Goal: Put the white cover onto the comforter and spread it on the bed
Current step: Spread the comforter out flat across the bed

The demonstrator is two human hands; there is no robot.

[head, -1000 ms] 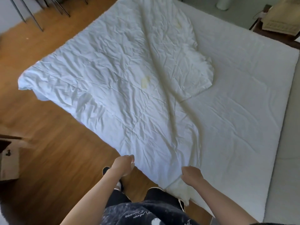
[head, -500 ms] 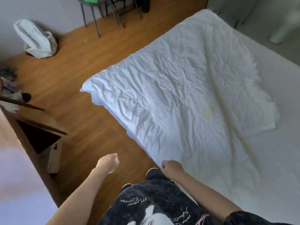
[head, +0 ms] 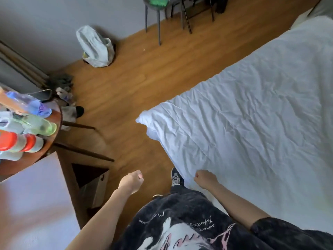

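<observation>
Since a second ago my view has swung left, away from the middle of the bed and toward the floor, and my left hand has come off the fabric; it now hangs over the wooden floor curled into a fist with nothing in it. My right hand sits at the near edge of the comforter, fingers curled, though I cannot tell whether they actually pinch the cloth. The comforter lies flat but heavily wrinkled across the bed, its left corner hanging off the side.

I judge I am moving along the edge toward that corner. To do this well, I should take the corner in 1 hand and the near edge in the other, lift slightly, and pull outward so the creases run out, then square the overhang. A crowded side table stands close on my left, so I should keep my elbow in.
</observation>
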